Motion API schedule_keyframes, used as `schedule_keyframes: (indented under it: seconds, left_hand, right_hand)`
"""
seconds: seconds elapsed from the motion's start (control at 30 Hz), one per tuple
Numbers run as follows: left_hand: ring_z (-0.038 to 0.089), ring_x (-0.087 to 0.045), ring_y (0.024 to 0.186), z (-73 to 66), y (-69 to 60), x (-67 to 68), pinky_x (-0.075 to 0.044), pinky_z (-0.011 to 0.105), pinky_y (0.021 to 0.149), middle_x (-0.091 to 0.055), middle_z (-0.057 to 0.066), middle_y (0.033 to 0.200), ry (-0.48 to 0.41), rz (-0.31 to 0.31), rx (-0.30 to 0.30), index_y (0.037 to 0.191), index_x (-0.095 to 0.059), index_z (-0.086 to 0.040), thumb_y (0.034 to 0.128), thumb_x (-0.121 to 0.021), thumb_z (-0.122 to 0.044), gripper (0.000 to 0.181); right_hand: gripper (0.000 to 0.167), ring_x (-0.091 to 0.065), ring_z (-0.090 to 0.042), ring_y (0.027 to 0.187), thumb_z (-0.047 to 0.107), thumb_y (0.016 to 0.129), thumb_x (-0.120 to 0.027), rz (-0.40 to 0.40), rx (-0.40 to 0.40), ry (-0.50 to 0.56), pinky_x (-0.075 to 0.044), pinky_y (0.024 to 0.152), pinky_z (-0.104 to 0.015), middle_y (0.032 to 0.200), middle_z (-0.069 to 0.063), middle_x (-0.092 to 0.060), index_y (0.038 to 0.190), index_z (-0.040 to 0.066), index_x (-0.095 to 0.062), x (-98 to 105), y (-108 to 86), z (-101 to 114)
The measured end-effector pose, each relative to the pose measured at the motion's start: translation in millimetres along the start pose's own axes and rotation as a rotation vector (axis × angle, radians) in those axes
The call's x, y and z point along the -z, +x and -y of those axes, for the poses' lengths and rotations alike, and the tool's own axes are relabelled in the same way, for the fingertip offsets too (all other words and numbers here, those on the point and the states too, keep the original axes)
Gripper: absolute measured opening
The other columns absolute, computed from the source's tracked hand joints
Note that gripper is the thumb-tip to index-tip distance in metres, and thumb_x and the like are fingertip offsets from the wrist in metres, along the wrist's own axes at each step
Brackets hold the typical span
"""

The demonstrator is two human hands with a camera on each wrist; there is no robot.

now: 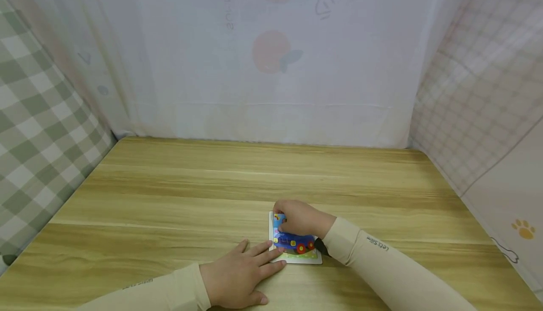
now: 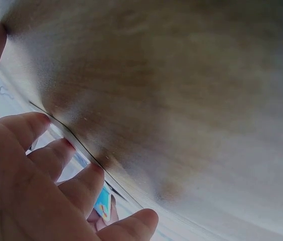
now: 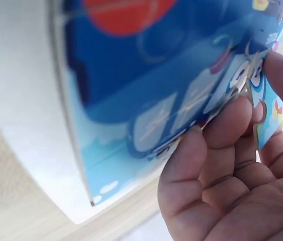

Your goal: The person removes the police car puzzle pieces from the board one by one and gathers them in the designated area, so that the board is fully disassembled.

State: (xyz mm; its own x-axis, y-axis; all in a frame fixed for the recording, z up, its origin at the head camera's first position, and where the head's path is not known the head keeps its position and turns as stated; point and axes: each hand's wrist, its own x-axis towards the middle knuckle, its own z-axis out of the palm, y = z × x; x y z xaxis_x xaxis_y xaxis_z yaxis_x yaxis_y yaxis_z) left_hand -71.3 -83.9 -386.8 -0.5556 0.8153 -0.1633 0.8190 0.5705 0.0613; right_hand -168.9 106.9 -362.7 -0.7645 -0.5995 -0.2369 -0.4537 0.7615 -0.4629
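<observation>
A small jigsaw puzzle (image 1: 303, 256) with a white border lies on the table, its picture a blue vehicle with red wheels. My right hand (image 1: 303, 217) is over its upper part and pinches a light-blue puzzle piece (image 3: 269, 123) at the top left corner. In the right wrist view, the piece stands tilted against the blue picture (image 3: 116, 65), while other fingertips touch the puzzle. My left hand (image 1: 239, 275) lies with fingers spread, some fingertips on the puzzle's lower left edge. The left wrist view shows that hand (image 2: 31, 186) with its fingers extended along the border.
The wood-grain table (image 1: 182, 193) stretches out around the puzzle. A pale printed cloth (image 1: 191, 66) hangs behind it, with a green checked cloth (image 1: 38, 113) on the left and a patterned cloth (image 1: 479, 89) on the right.
</observation>
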Motion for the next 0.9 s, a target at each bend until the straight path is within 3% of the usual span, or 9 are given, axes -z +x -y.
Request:
schedule_keyframes:
  seconds: [0.6, 0.9]
  left_hand:
    - [0.022, -0.029, 0.143, 0.4, -0.4, 1.4, -0.043, 0.055, 0.097, -0.026, -0.004, 0.158, -0.004, -0.002, -0.002, 0.15, -0.037, -0.027, 0.0917, -0.052, -0.057, 0.067]
    - [0.021, -0.03, 0.142, 0.4, 0.3, 1.3, -0.044, 0.054, 0.096, -0.028, -0.004, 0.157, -0.001, -0.007, 0.0, 0.149, -0.039, -0.027, 0.0912, -0.053, -0.057, 0.067]
  right_hand:
    - [0.013, -0.05, -0.014, 0.072, 0.002, 0.085, -0.068, -0.037, 0.072, -0.025, -0.046, 0.068, -0.031, 0.08, 0.002, -0.054, 0.089, 0.009, -0.057, -3.0, -2.5, -0.6]
    - [0.013, -0.053, -0.013, 0.076, 0.005, 0.085, -0.071, -0.017, 0.083, 0.034, -0.05, 0.072, -0.034, 0.083, 0.002, -0.059, 0.093, 0.008, -0.06, -1.9, -3.6, -5.2]
